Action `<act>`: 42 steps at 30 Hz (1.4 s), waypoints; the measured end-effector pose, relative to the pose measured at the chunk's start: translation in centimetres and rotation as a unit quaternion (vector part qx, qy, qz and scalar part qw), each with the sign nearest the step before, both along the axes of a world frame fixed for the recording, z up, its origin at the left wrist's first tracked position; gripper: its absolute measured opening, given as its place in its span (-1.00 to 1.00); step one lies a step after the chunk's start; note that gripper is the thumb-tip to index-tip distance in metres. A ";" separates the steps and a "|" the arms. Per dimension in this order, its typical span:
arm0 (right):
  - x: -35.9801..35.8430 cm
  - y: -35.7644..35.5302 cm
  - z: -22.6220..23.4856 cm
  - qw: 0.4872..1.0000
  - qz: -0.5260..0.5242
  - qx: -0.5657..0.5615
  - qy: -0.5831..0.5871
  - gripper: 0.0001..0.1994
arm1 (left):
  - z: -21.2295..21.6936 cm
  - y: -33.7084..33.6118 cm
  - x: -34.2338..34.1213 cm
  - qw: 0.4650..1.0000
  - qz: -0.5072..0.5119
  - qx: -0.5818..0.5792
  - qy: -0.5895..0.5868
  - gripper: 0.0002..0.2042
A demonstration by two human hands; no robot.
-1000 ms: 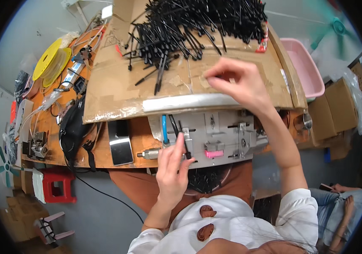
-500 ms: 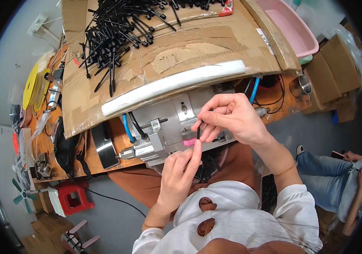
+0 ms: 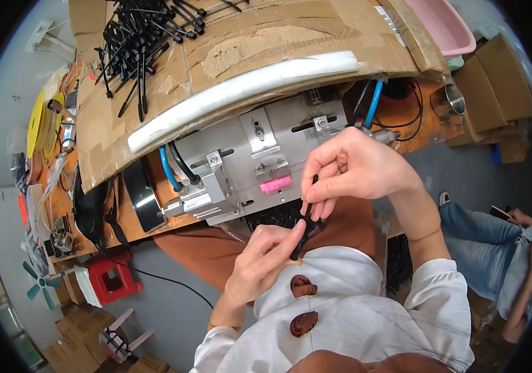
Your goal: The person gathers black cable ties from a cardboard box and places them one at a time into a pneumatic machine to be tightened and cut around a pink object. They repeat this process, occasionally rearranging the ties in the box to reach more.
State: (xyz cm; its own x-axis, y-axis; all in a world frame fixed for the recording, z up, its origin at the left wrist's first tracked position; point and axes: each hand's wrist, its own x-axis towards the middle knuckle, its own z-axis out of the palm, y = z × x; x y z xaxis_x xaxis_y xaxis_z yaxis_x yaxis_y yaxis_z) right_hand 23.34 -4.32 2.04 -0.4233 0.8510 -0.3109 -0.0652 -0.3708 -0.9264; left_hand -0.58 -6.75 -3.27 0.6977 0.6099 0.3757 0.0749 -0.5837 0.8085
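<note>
The largest change is in the whole view: it has turned and dropped, so the broad brown cardboard sheet, with a long white padded strip along its near edge, now sits higher in the picture, beyond the fingers. The loose pile of slender black plastic sticks on it lies well off to the far left of the fingers.

Next in size, the flat grey metal plate with slotted brackets lies just beyond the fingers. A second ago the left hand was at that plate while the right hand hovered over the cardboard. Half a second ago they had met in front of the plate; now they have come lower, nearer the lap, and more of the plate shows between them and the cardboard. That suggests the handling is now done in the air, in front of the plate rather than on it.

Beyond the left fingertips, a dark heap of black plastic pieces sits at the lap, partly hidden under the plate's near edge.

Smaller, the bright pink oblong block on the plate's front bracket lies left of the right fingertips, now fully uncovered.

Smallest is the single thin black plastic stick between the hands. The right thumb and fingertips are pinched together on its upper part; the left index fingertip meets its lower part, though whether the left thumb clamps it too, I cannot tell.
</note>
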 end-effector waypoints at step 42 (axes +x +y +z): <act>-1.1 25.5 5.3 0.601 -0.086 0.387 -0.695 -0.67 | 6.7 24.1 6.9 0.877 0.257 0.303 0.269 -0.71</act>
